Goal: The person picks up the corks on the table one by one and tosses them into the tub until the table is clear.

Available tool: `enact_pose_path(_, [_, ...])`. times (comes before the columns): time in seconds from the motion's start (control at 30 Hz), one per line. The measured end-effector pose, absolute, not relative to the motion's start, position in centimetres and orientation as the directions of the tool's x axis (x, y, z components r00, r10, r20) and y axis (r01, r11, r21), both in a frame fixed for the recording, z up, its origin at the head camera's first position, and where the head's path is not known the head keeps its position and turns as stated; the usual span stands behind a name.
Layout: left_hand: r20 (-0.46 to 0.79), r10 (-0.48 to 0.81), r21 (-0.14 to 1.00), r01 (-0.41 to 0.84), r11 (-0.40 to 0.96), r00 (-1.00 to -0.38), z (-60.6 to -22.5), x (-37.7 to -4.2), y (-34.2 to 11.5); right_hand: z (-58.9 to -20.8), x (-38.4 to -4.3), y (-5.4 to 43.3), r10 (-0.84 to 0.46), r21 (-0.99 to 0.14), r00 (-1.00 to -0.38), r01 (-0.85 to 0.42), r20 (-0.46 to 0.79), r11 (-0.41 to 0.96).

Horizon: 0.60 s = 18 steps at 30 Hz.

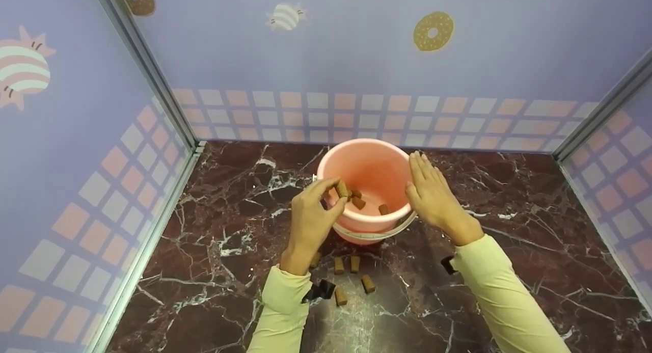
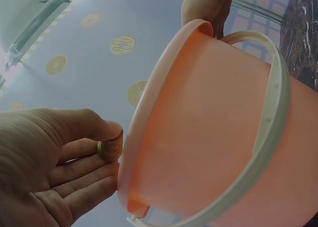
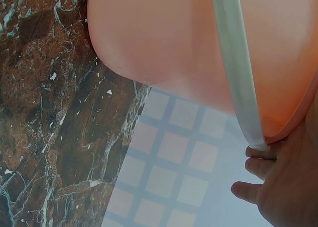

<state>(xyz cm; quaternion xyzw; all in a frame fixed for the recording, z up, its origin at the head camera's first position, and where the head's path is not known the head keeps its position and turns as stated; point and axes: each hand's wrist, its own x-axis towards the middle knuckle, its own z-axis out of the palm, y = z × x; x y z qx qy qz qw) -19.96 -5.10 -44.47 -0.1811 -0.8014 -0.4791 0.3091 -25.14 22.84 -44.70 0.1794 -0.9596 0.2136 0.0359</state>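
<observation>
A pink bucket [image 1: 364,145] stands upright on the dark marbled table, its pale handle [image 1: 379,236] hanging down on the near side. Between thumb and fingers, my left hand [image 1: 311,218] pinches a brown cork stopper [image 2: 110,146] at the bucket's left rim. Inside, several similar cork stoppers [image 1: 358,203] lie on the bottom. My right hand [image 1: 433,195] rests against the right side of the rim with its fingers straight. In the right wrist view its fingers [image 3: 246,192] show beside the handle's end.
Several more cork stoppers [image 1: 368,283] are scattered on the marbled table [image 1: 244,292] in front of the bucket, one partly hidden by the left wrist. A purple back wall [image 1: 346,62] with printed squares rises behind, and side walls border the table left and right.
</observation>
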Motion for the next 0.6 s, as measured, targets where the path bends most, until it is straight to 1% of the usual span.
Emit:
enact_pose_path(0.13, [0.661,-0.009,0.666,0.582,0.467,-0.75,-44.54,-20.03,-5.08,-44.74,-25.15,22.87,-0.331,-0.394,-0.932,-0.362,0.147,0.845])
enact_pose_path(0.37, [0.641,-0.01,0.67,0.552,0.496,-0.768,-44.27,-19.83,-5.04,-44.86,-25.17,22.92,-0.335,-0.403,-0.932,-0.363,0.14,0.84])
enact_pose_path(0.6, [0.641,-0.011,0.671,0.553,0.493,-0.768,-44.3,-19.88,-5.04,-44.84,-25.18,22.91,-0.337,-0.395,-0.929,-0.371,0.156,0.84])
